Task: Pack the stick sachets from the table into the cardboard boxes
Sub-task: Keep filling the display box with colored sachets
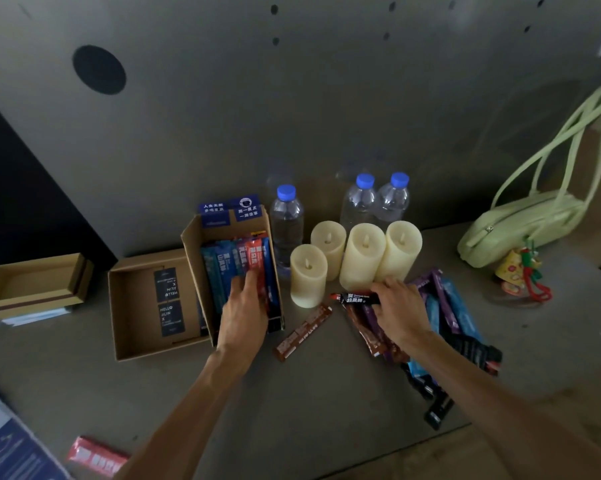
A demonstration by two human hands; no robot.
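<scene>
Roughly half done: one box part-filled, big pile left.
Hands: left hand (245,306) rests flat-fingered on sachets (236,261) in centre box (191,258); right hand (401,308) pinches black sachet (356,299) at the pile (451,306), right of centre. Strays on the surface (292,393): brown sachet (304,332) at centre, red sachet (96,457) lower left. Left box (136,313) holds only cards (169,299).

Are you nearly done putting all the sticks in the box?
Maybe halfway. Done: a row of sachets already lies in the open box. In hand: the left hand rests on that row, and the right hand pinches a dark sachet. Left: a pile of sachets on the table, one brown sachet lying alone, and a red sachet beside the left forearm.
</scene>
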